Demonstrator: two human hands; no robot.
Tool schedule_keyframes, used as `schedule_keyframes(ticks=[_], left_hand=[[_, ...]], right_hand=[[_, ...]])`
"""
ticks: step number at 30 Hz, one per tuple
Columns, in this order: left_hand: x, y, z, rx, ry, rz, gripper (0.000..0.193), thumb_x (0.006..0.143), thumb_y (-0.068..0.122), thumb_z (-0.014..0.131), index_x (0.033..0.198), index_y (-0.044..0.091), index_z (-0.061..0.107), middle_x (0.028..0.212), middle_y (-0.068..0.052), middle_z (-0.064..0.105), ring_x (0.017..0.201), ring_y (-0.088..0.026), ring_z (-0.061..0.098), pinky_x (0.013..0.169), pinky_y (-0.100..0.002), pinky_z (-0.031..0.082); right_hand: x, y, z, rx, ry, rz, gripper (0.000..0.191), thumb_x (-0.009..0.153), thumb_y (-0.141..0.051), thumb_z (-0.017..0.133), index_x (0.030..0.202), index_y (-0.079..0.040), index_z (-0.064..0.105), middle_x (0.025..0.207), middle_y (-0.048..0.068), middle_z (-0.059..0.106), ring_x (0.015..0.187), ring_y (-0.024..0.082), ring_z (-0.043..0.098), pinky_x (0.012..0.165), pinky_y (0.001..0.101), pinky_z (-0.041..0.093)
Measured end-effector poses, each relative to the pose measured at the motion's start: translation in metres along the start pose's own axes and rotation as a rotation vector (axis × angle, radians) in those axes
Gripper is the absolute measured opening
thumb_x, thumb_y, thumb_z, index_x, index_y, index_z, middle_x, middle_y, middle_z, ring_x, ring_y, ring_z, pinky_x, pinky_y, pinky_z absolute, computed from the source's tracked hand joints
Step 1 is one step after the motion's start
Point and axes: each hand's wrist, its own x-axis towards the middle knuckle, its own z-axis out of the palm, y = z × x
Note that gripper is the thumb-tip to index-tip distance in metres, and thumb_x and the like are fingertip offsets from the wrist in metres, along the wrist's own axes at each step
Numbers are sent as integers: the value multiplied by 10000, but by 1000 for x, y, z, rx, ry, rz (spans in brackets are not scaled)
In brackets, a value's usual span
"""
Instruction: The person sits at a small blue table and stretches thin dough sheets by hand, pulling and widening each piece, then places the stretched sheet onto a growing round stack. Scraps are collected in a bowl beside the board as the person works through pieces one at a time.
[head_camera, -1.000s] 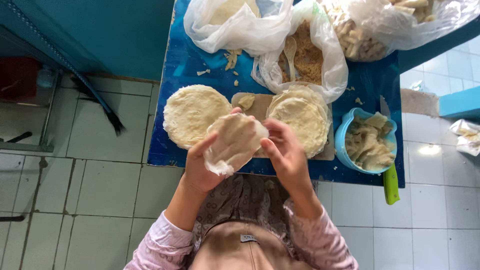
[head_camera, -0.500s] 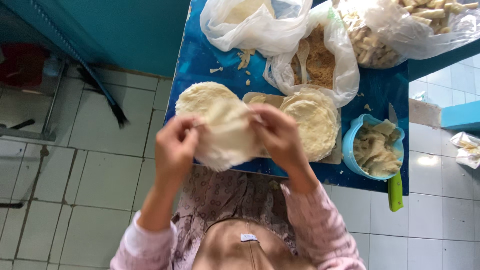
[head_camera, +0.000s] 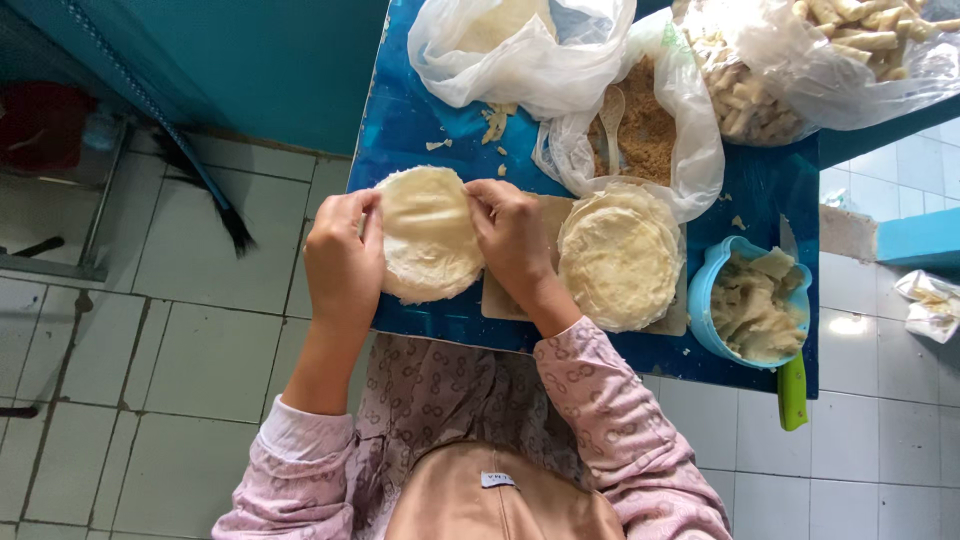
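Between both hands, round wrapper (head_camera: 430, 235); left hand (head_camera: 342, 262), right hand (head_camera: 512, 235) pinch its edges

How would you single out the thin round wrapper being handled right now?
On the blue table, find the pale round wrapper pinched between the left hand and right hand. Unlike the stack of wrappers on the board, it is touched by fingers.
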Motion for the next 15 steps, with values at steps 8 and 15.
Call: schedule_keyframes(ticks=[8, 15], left_hand=[[-2, 1, -6, -36, 37, -3, 116, 1003, 22, 675, 1114, 13, 705, 1058, -153, 689, 904, -318, 702, 771, -390, 567], [-3, 10, -13, 191, 26, 12, 177, 980, 53, 695, 1153, 28, 717, 1120, -158, 681, 948, -337, 677, 780, -425, 551]], right_hand=[[-4, -4, 5, -58, 23, -24, 91, 955, -47, 679, 1033, -10, 710, 916, 147, 669, 825, 331, 675, 717, 398, 527], [-9, -20, -4, -246, -12, -47, 295, 907, -75, 710, 1173, 48, 676, 1021, 198, 638, 767, 323, 661, 672, 416, 536]])
